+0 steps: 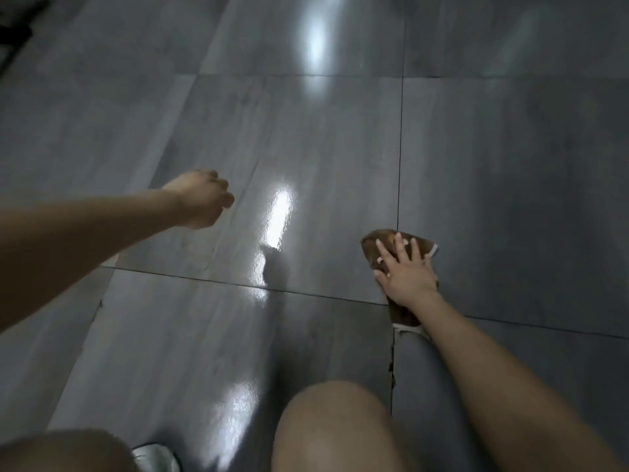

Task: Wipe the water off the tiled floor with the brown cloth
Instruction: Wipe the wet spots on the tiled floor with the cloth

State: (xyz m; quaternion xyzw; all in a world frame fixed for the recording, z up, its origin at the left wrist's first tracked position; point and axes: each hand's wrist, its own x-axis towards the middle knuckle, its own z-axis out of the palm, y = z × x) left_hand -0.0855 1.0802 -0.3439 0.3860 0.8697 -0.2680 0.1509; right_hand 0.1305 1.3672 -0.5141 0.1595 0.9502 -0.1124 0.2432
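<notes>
A brown cloth (372,247) with a pale edge lies flat on the grey tiled floor (323,158), across a grout line right of centre. My right hand (405,270) presses down on it, palm flat and fingers spread; the hand and wrist hide the cloth's middle. My left hand (200,199) hovers above the floor to the left, fingers curled into a loose fist with nothing in it. Glossy wet-looking streaks (279,219) shine on the tile between the two hands.
My two bare knees (333,427) fill the bottom edge, with a white shoe (153,456) beside the left one. A chipped grout joint (392,366) runs toward me below the cloth. Something dark (13,32) sits at the top left corner.
</notes>
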